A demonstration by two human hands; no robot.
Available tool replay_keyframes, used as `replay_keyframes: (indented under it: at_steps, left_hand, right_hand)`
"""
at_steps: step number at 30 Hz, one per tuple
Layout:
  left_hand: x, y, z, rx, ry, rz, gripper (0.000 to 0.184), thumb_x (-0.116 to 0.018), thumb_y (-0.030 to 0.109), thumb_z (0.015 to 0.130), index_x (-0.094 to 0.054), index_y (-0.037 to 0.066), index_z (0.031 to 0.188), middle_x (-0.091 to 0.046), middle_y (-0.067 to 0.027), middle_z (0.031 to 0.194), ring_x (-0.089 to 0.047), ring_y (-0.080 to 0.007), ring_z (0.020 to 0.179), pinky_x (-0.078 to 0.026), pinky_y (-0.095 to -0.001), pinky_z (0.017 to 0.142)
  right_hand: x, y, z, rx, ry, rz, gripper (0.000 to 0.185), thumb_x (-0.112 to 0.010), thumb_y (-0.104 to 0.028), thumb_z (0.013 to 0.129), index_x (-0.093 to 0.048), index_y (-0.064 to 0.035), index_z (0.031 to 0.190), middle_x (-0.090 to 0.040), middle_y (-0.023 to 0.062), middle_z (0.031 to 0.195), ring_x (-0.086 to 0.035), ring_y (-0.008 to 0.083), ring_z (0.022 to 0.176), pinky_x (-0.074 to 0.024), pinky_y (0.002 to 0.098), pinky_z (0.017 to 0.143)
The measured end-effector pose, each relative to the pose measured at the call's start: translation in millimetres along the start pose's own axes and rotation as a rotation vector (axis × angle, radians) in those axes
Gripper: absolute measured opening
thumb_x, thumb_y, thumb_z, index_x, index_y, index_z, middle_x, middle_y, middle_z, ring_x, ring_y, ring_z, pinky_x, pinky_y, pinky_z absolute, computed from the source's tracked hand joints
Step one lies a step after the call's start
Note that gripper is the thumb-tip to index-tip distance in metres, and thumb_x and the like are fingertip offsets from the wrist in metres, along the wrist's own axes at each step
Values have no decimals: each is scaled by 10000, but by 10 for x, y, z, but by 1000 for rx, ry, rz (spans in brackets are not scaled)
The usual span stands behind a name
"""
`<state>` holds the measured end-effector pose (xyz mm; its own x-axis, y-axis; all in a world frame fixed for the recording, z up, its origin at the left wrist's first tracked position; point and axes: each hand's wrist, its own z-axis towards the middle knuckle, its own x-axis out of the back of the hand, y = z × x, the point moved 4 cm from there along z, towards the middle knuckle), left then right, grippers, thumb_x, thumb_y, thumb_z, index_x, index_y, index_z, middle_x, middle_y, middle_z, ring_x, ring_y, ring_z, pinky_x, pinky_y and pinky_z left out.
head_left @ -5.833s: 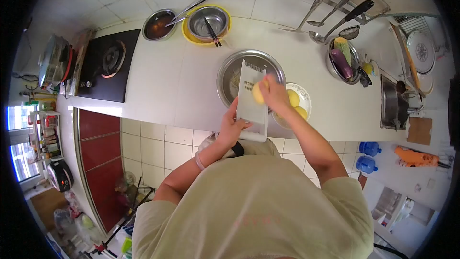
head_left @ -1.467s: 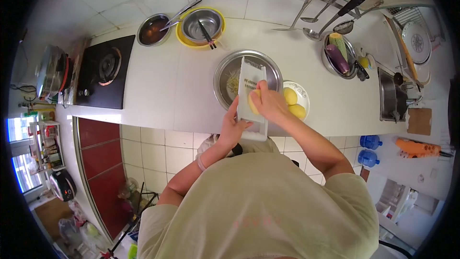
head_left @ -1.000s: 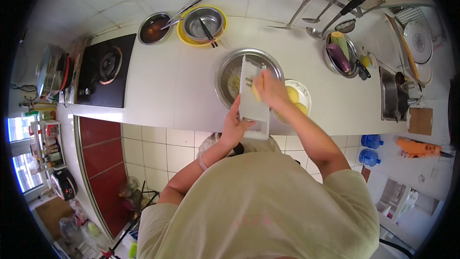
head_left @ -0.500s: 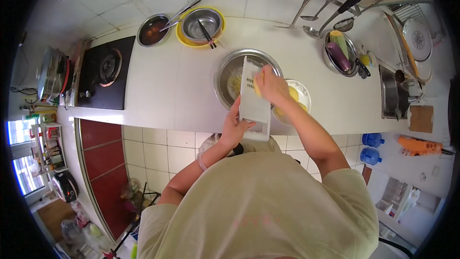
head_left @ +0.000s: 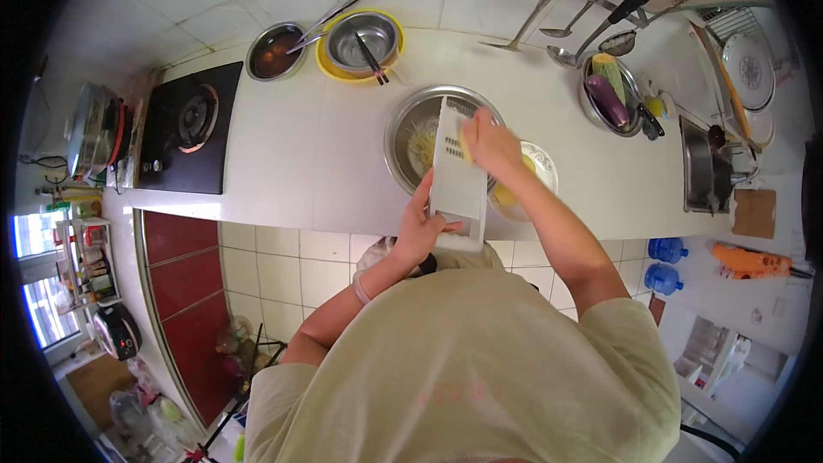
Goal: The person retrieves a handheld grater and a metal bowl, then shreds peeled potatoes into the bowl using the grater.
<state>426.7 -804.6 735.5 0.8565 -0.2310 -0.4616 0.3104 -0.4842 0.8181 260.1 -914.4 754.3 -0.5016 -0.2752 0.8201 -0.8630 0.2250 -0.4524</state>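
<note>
1 white grater (head_left: pixel 457 193), 1 yellow vegetable (head_left: pixel 466 141) held at its slots

White grater: long, flat, slotted toward far end. Slanting across 1 steel bowl (head_left: pixel 389 141), near end jutting past edge of counter (head_left: pixel 291 154). Pale yellow shreds (head_left: pixel 422 150) in steel bowl, left of grater.
Yellow vegetable: pale, mostly hidden by fingers, at grater face, above steel bowl.

Left hand (head_left: pixel 417 231): wrapped around grater's left edge, low down, thumb across front. Elbow bent, out to side.
Right hand (head_left: pixel 495 150): curled tight on yellow vegetable, blurred. Forearm reaching in over 1 patterned plate (head_left: pixel 546 159).

Counts: 2 yellow patches (head_left: pixel 504 196) on plate, either side of forearm; number of pieces can't tell. 1 eggplant (head_left: pixel 605 100), 1 green gourd (head_left: pixel 605 69) in 1 vegetable bowl (head_left: pixel 591 111), right. 1 pair of chopsticks (head_left: pixel 369 57) at 1 rear bowl (head_left: pixel 381 27), nested in 1 yellow basin (head_left: pixel 339 75). 2 blue water bottles (head_left: pixel 665 249), low right.
</note>
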Motion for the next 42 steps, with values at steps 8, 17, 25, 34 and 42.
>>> replay_keyframes:
  at_steps: [8,17,25,34,42]
  left_hand:
    - [-6,-20,10,-80,-19,-73,810,-365,-192,750,-174,52,1499,-365,-93,1439,-465,-226,1247,-552,-367,915]
    - [-1,-35,56,-24,2,-57,862,-304,-195,713,-191,118,1508,-374,-74,1450,-472,-243,1262,-542,-386,931]
    - [-32,-105,56,-113,-13,84,825,-347,-189,749,-218,120,1503,-415,-66,1423,-477,-218,1255,-524,-360,948]
    - [-7,-93,90,-114,30,10,818,-367,-188,750,-228,109,1500,-427,-71,1411,-453,-216,1274,-501,-365,974]
    - [-31,-193,55,-178,-30,145,813,-464,-171,757,-218,57,1497,-441,-68,1394,-439,-162,1261,-452,-315,981]
  right_hand:
    - [-117,-157,-67,106,39,-32,447,-362,-392,964,-447,21,1110,-657,265,831,-639,449,778,-490,542,736]
    - [-23,-27,-70,37,32,-17,452,-349,-400,970,-456,20,1101,-657,266,854,-640,433,826,-484,528,755]
    - [-26,-41,61,17,121,-69,447,-370,-395,969,-450,24,1104,-660,260,846,-644,424,819,-487,526,741]
    - [-35,-77,-322,83,-51,-102,439,-363,-408,969,-448,8,1078,-662,255,864,-644,431,798,-494,522,720]
    - [-3,65,280,17,249,-58,444,-352,-389,963,-444,32,1070,-653,280,837,-644,437,781,-494,529,734]
